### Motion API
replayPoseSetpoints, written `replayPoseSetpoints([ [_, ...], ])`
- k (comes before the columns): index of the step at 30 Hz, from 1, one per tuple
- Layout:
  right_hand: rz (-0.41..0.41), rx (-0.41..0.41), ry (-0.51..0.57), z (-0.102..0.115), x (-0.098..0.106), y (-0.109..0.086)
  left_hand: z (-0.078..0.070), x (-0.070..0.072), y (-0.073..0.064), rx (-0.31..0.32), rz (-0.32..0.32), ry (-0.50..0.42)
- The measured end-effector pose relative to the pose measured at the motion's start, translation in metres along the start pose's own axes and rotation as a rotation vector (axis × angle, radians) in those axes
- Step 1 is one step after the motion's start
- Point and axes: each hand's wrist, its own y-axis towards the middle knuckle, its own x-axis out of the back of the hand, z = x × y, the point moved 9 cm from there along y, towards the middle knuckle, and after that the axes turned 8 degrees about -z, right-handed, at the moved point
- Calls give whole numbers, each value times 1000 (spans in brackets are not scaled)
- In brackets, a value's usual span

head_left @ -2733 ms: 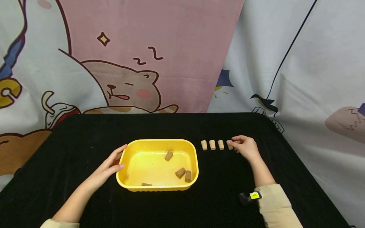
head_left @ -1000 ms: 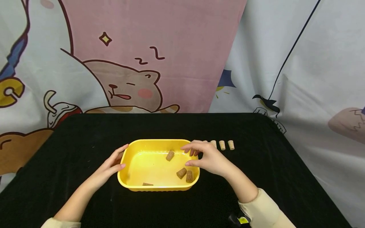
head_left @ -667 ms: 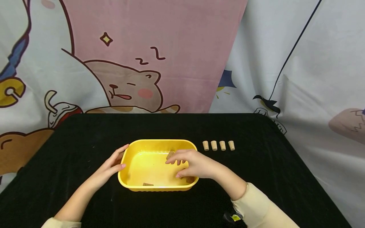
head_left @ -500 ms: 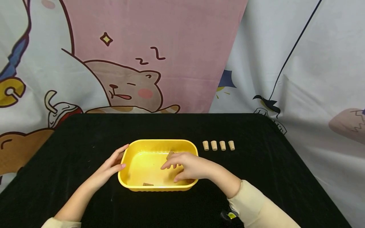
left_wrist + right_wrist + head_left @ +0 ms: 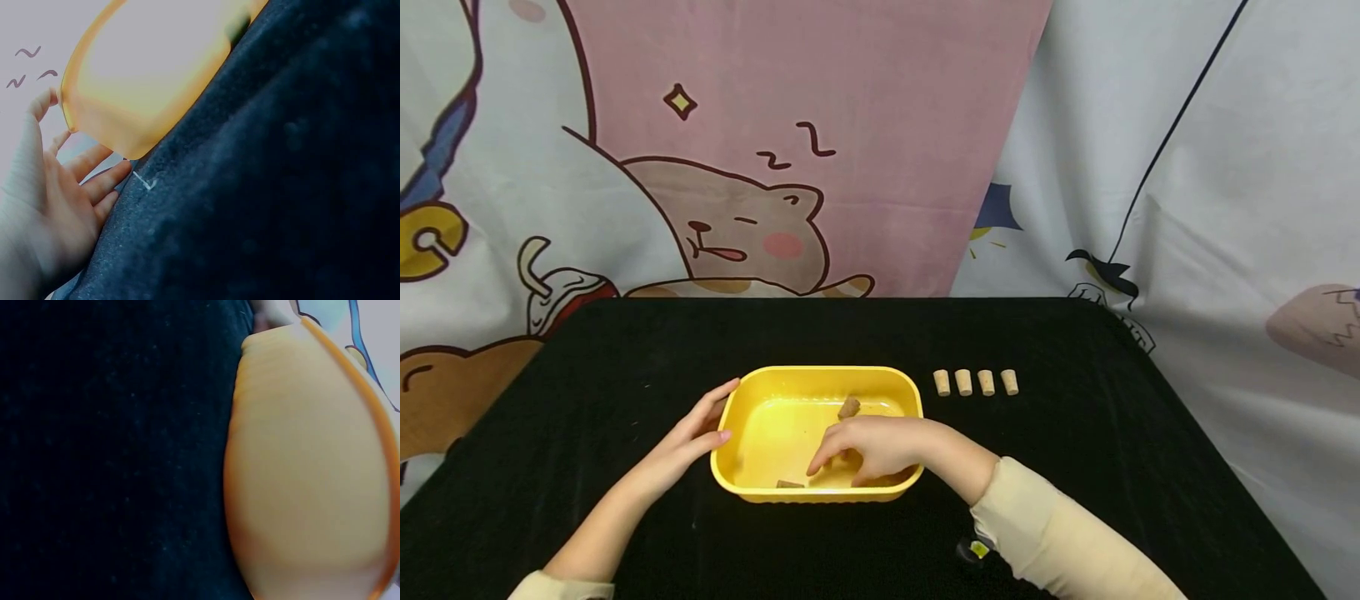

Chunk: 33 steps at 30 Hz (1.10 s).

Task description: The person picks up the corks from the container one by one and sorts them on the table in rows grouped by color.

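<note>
A yellow plastic basin (image 5: 775,429) sits on the black cloth. My left hand (image 5: 681,437) rests on its left end, thumb at the rim and fingers loosely extended against the outer wall; the left wrist view shows the same hand (image 5: 69,194) spread beside the basin (image 5: 131,106). Inside the basin, my right hand (image 5: 883,446) reaches down with index finger and thumb apart. One brown cork (image 5: 849,407) lies behind it, and another cork (image 5: 789,484) shows by the front wall, left of the fingertips. The basin's right front corner is hidden by this hand.
Several pale tapered corks (image 5: 963,382) stand in a row on the black cloth (image 5: 1075,433), right of the basin. A printed curtain (image 5: 880,150) hangs behind the table. The right wrist view is mostly the basin's outer wall (image 5: 306,462).
My right hand has left the last cork in the row, moved left over the basin rim and gone down inside toward the front. My left hand has stayed at the rim.
</note>
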Motion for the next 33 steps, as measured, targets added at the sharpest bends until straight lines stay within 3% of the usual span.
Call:
replayPoseSetpoints([
  [9,33,-15,1,-1,-9,9,1,1,0,-4,-1,-5],
  [18,9,-57,5,-4,-13,19,0,0,0,3,-3,-5],
  [33,46,16,-72,10,-18,39,0,-1,0,6,-5,-4],
])
